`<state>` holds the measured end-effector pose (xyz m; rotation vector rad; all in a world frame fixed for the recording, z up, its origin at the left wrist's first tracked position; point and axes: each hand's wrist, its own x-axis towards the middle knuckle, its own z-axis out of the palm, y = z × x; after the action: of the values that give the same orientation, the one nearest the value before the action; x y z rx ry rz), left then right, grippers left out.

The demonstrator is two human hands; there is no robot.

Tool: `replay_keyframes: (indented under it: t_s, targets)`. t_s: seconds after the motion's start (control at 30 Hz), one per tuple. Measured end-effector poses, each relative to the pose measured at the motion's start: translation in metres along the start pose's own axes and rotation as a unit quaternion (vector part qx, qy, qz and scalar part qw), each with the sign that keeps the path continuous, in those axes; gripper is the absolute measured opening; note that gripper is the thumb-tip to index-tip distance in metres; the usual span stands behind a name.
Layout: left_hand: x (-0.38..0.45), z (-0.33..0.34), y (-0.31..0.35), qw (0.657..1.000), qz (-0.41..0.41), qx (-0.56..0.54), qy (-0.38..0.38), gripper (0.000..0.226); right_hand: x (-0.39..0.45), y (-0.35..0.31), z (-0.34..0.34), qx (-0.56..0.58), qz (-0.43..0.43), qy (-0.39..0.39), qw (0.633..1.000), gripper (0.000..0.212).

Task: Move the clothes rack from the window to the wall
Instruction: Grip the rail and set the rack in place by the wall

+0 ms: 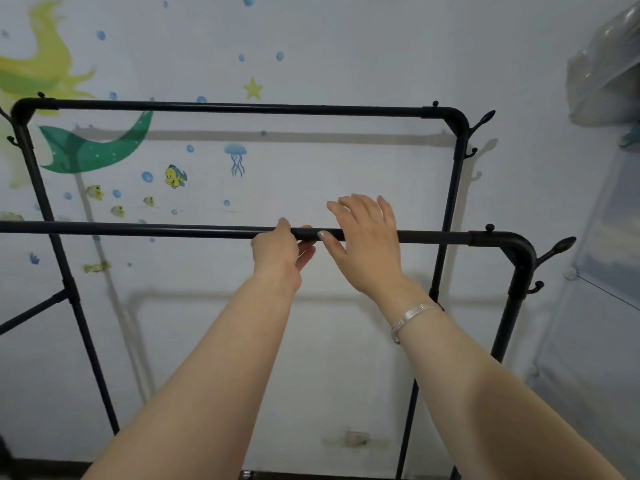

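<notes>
Head view: the black metal double-bar clothes rack [138, 229] with hooked corners is gripped on its near bar by the left hand [277, 252]; the right hand [363, 237] is spread over it.

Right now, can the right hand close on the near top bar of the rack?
Probably yes: the right hand lies open over the near top bar, thumb already under it, and nothing is between them.
</notes>
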<state>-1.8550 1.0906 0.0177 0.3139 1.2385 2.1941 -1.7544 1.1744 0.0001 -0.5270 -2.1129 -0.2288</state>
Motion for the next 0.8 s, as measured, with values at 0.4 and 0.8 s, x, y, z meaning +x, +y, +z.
replay_keyframes:
  t_s: [0.4,0.8]
  targets:
    - [0.015,-0.099,0.034,0.751,0.434,0.462,0.183,0.032,0.004,-0.049,0.020,-0.022,0.023,-0.060,0.998,0.029]
    - [0.118,-0.206,0.133,0.914,0.136,0.269,0.273,0.108,0.022,-0.075,0.036,0.014,0.076,-0.061,0.995,0.025]
